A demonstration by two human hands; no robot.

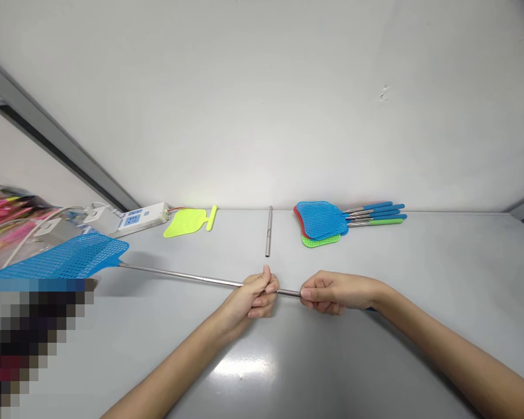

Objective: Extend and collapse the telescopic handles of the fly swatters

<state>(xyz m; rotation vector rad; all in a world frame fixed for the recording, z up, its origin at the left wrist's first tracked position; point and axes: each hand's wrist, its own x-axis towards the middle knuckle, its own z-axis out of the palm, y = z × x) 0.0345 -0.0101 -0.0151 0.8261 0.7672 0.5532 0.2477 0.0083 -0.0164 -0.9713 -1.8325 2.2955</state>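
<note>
A blue fly swatter (87,253) with a long metal rod stretches across the table, its perforated head out at the left. My left hand (262,294) is closed around the rod near the middle, thumb on top. My right hand (325,293) grips the same rod further right, and a bit of blue shows past its wrist side. Between the two hands a short piece of bare metal is visible. Beyond my left hand lies a loose metal tube (269,233), touching neither hand.
Stacked blue, red and green fly swatters (321,218) lie at the back right by the wall. A yellow swatter head with a short crossbar (187,222) lies back left, near a white power strip (144,218). Colourful bagged items (13,221) and a pixelated area occupy the left edge.
</note>
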